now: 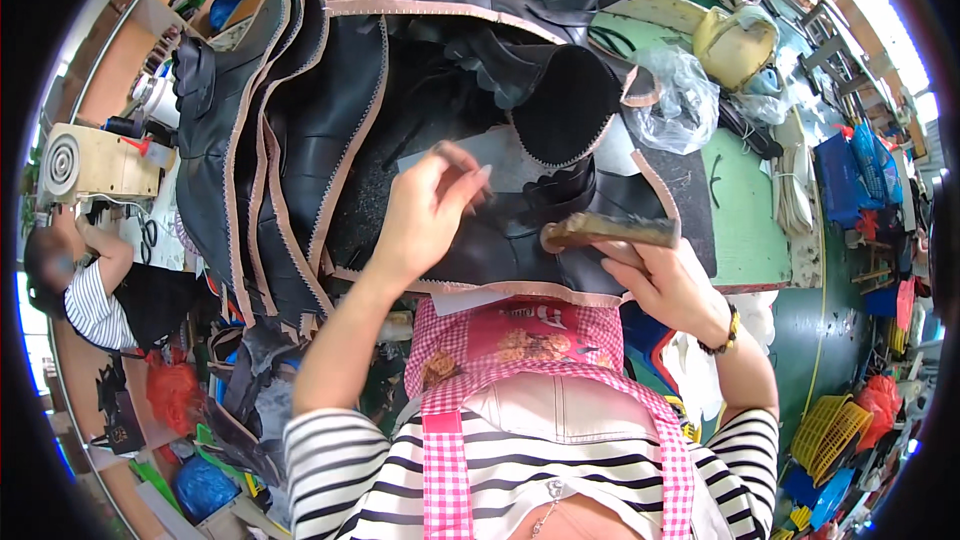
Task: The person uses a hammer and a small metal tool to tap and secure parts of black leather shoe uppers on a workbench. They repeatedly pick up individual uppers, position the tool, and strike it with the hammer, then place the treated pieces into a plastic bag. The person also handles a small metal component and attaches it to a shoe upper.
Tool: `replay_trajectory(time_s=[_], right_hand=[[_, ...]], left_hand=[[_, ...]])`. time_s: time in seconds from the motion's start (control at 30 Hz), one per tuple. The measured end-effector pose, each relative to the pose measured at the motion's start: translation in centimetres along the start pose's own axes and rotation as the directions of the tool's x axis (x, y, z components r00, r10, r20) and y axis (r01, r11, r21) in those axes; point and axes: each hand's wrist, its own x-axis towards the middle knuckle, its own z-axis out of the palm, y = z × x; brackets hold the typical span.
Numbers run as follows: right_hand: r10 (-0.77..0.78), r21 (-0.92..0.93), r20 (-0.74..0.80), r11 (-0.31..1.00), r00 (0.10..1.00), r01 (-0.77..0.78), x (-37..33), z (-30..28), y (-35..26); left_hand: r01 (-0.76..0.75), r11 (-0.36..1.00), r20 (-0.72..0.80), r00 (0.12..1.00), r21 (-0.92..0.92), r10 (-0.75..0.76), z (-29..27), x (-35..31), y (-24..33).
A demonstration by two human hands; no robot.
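The right hand (660,285) has its fingers clamped around a brown wooden tool (620,230) (its exact kind is hard to make out), whose rounded end lies over the near black leather piece (480,258) on the work table in front of the person. The left hand (425,215) is over the left part of that same piece, its fingers bent inward; they are blurred, and I cannot tell whether the fingertips meet or pinch anything. A tan, stitched-looking strip edges the near piece along the side closest to the pink checked apron (515,340). To the left, several tan-edged black leather panels (335,130) hang in overlapping folds, and beyond the hands a rounded black leather section (565,105) rises with a toothed edge. A pale sheet (495,155) shows between that section and the left hand. On the right, a crumpled clear plastic bag (675,105) rests near a yellow bundle (735,45) and the green tabletop (740,205). A dark beaded bracelet (730,330) circles the right wrist.
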Motion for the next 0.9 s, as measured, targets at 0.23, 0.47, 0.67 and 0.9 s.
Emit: replay_trajectory(time_s=[0.23, 0.47, 0.67, 0.9], right_hand=[[0.188, -0.203, 0.279, 0.97, 0.942, -0.133, 3.4, 0.3, 0.7], [0.176, -0.188, 0.294, 0.974, 0.939, -0.124, 3.8, 0.2, 0.6], [0.184, -0.175, 0.327, 0.976, 0.927, -0.132, 4.2, -0.3, 0.1], [-0.082, 0.009, 0.013, 0.997, 0.997, 0.082, 6.1, -3.6, -2.7]], left_hand=[[0.145, 0.964, -0.113, 0.978, -0.224, -0.173, 3.6, -2.8, -4.9], [0.157, 0.962, -0.151, 0.969, -0.224, -0.194, 4.0, -2.8, -4.7], [0.17, 0.972, -0.179, 0.963, -0.165, -0.199, 4.4, -2.7, -4.6], [-0.024, 0.977, -0.18, 0.982, 0.214, 0.063, 4.7, -2.7, -4.4]])
